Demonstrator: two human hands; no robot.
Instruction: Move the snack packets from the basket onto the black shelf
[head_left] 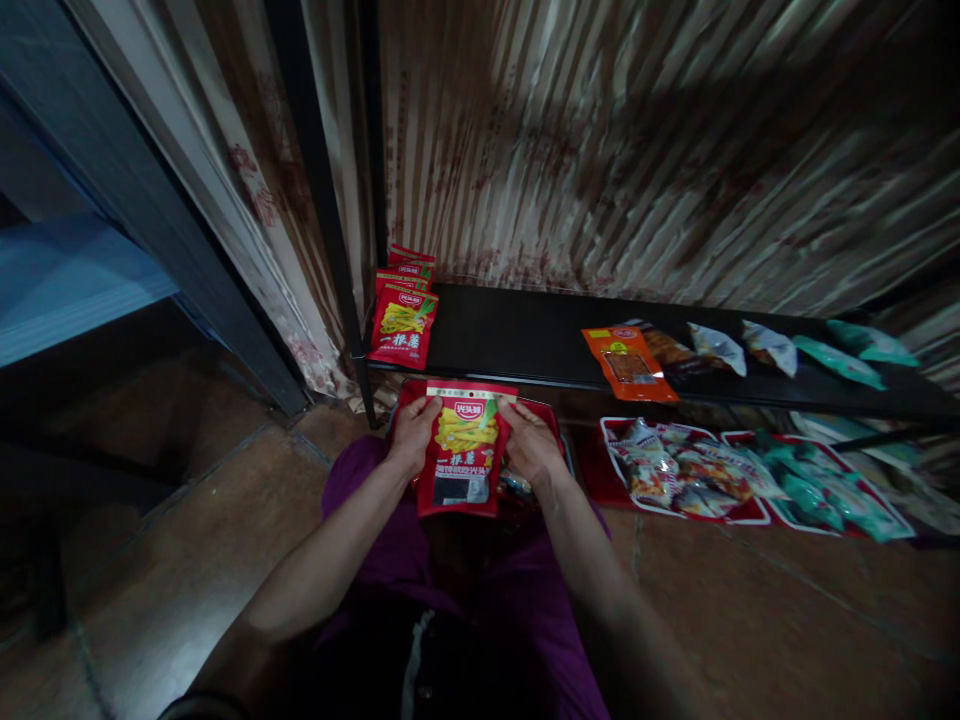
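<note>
both hands [412, 436] grip a red packet [466, 450] by its side edges, near open room on the black shelf [510, 332]

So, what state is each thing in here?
Held packet: looks sealed
Left hand: gripping packet's upper left
Right hand: gripping packet's upper right
Red packets: on shelf, one behind another
Orange packet: at shelf's front edge
Near basket: mostly hidden
Middle basket: filled
Right basket: filled

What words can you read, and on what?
"一根葱": held red packet and front shelf packet.
"光头娃", probably: their logos, also on the packet behind.
Too small or blurred: fine print, orange packet, pale shelf bags, basket bags, red backdrop markings.
</note>
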